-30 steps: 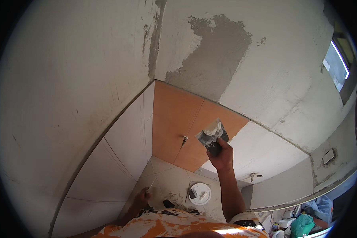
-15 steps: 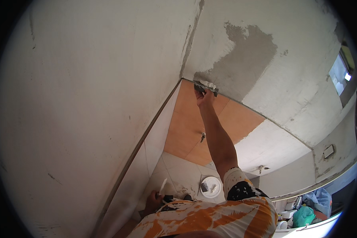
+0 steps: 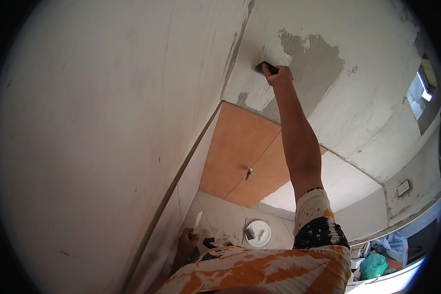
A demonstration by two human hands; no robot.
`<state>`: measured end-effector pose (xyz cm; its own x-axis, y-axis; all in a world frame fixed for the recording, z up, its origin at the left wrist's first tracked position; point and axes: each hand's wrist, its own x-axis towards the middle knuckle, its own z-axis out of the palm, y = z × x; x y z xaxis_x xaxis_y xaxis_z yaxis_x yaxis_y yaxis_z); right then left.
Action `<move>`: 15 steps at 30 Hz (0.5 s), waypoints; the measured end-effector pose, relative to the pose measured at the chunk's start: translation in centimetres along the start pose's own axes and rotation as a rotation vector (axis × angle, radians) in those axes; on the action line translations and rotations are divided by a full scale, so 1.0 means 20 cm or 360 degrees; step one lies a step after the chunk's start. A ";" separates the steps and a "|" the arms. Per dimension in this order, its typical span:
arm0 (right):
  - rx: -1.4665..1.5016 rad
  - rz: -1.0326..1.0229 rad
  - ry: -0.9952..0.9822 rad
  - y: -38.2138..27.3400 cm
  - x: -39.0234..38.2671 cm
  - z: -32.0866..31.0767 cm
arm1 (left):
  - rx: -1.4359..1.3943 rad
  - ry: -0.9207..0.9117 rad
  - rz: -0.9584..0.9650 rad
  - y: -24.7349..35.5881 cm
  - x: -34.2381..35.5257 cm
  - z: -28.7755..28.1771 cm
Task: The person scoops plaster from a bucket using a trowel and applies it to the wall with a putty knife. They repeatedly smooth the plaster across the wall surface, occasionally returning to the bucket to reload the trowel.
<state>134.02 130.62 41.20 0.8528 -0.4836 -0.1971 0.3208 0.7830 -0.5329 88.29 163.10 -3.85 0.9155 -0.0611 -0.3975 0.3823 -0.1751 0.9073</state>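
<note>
My right hand (image 3: 281,75) reaches up with its fingers wrapped round a wide, dark putty spreader (image 3: 266,68). The spreader's edge lies against the upper wall, left of a bare grey patch (image 3: 319,63). Below it, a fresh white streak of putty (image 3: 258,98) runs down toward the orange tiles (image 3: 240,132). Low down near my body, my left hand (image 3: 187,243) is closed on a putty knife, whose pale blade (image 3: 198,222) points upward. Its handle is mostly hidden by the fingers. On the floor stands a white bucket (image 3: 267,238) with white paste inside.
A tap fitting (image 3: 249,172) sticks out from the orange tiles. The left wall (image 3: 93,137) meets the worked wall in a corner, with a ledge (image 3: 174,188) running down it. At lower right lie a green plastic bag (image 3: 374,266) and other bags. A small window (image 3: 419,95) is at far right.
My right hand has swept the spreader upward from the tile edge, leaving white putty over part of the grey patch. The putty lump seen on the spreader is out of sight. My left hand barely shifted.
</note>
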 end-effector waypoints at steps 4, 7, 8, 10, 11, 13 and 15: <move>0.0016 0.0017 -0.0223 -0.33 -0.07 0.45 | -0.0058 0.0037 0.0054 0.01 0.02 0.05; -0.0267 0.0055 -0.0076 -0.42 -0.45 0.80 | -0.0121 0.0040 0.0030 0.04 0.02 0.07; -0.0272 -0.0029 -0.0125 -0.50 -0.46 0.83 | -0.0135 0.0007 0.0026 0.06 0.02 0.08; -0.0284 -0.0185 -0.0210 -0.63 -0.45 0.90 | -0.0165 -0.0111 -0.0004 0.15 0.02 0.09; -0.0325 -0.0309 -0.0285 -0.61 -0.62 0.88 | -0.0191 -0.0163 -0.0026 0.19 0.02 0.10; -0.0395 -0.0506 -0.0417 -0.57 -0.72 0.79 | -0.0292 -0.0183 0.0171 0.26 0.08 0.13; -0.0723 -0.0823 -0.1004 -0.59 -0.76 0.49 | -0.0487 -0.0270 0.0320 0.50 0.15 0.15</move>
<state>121.27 132.54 58.66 0.7579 -0.3233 0.5666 0.6445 0.2370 -0.7269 94.52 158.19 3.53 0.9520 -0.2302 -0.2017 0.2406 0.1557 0.9581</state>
